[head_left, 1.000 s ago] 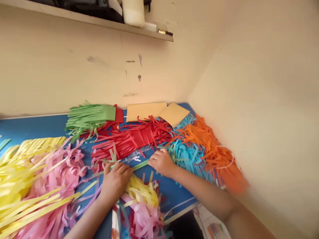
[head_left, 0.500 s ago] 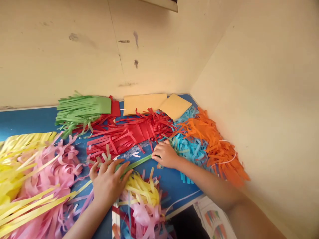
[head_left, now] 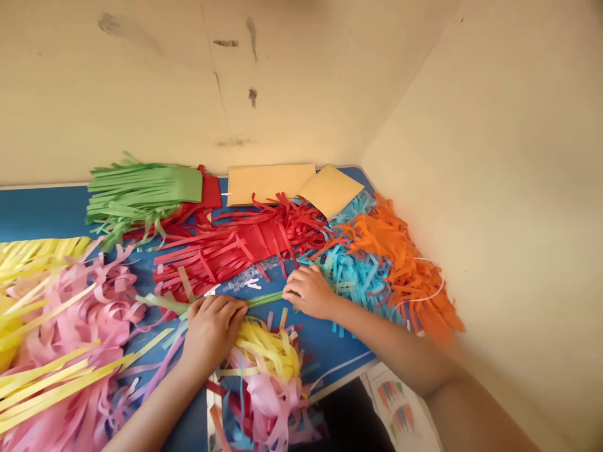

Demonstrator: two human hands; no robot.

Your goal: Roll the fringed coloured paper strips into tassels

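Closed now where it was spread a moment ago, the left hand (head_left: 213,329) has come down over a long green paper strip (head_left: 266,299), fingers together and palm down, pinning the strip against the desk (head_left: 38,213). From the head camera, the right hand (head_left: 308,292) is curled and appears to grip the strip's far end. That thin strip could tear if the hands pull unevenly, and it could snag on the loose ends of the red paper fringe (head_left: 235,251) just above it. Lying flat and slightly bent, it crosses the blue desk between the hands, with yellow paper curls (head_left: 268,348) directly below and a pink paper fringe (head_left: 80,314) to the left.
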